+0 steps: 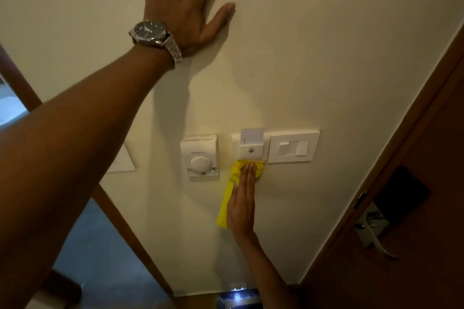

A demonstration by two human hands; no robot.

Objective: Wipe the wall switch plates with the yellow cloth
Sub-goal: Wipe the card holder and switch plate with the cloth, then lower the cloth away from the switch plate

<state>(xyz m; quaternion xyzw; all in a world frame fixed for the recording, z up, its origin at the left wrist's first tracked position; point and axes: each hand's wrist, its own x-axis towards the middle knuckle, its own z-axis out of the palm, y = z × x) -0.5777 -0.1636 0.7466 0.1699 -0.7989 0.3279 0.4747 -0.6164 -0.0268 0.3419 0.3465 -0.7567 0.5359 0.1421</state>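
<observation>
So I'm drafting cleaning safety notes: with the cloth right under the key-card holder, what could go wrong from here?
1. The yellow cloth under the right hand touches the white key-card holder's lower edge; an upward stroke might lift the white card out of its slot.
2. Sliding sideways might flip the white rocker switches or turn the white thermostat's round dial.
</observation>
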